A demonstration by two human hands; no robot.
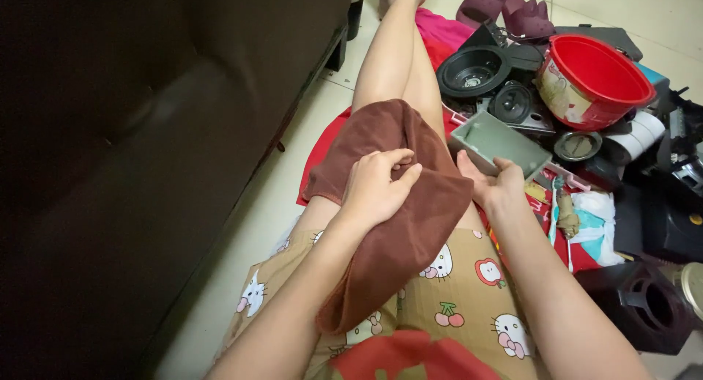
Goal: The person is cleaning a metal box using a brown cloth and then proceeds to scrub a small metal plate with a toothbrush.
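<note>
**Cloth on the lap, grey tray in the other hand**

We are looking down at a person seated on the floor, legs stretched out beside a dark sofa (pixel 146 168). The left hand (pixel 377 186) rests on a brown cloth (pixel 395 226) draped over the thigh, fingers curled and pinching a fold of the fabric, so the cloth stays bunched under the palm and does not slide off the leg. The right hand (pixel 498 186) holds a shallow grey tray (pixel 498 142) by its near edge, thumb up along the rim and fingers underneath; the tray tilts with its open side toward us, just beside the cloth, apparently touching it, though we cannot quite tell from this angle. Holding it by one edge leaves the inside free and in view. To the right lies a heap of parts: a red tub (pixel 597 80), black speaker cones (pixel 474 71), and dark casings. Two maroon slippers (pixel 505 10) sit farther off on the tiles.
</note>
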